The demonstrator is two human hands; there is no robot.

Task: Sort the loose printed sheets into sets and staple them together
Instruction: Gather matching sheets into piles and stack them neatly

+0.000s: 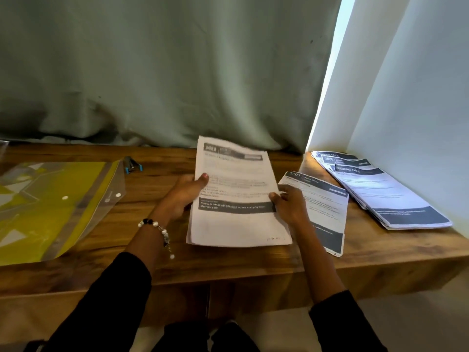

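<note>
Sheets [236, 194] between fingers [203, 177] (both hands)

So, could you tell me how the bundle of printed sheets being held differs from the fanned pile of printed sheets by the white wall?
The held bundle of printed sheets is lifted off the wooden desk, gripped at its side edges by the left hand and right hand; the fanned pile of printed sheets lies flat, untouched. The held bundle's edges look roughly squared; the pile is splayed. Both are white pages with dark header and footer bands.
</note>
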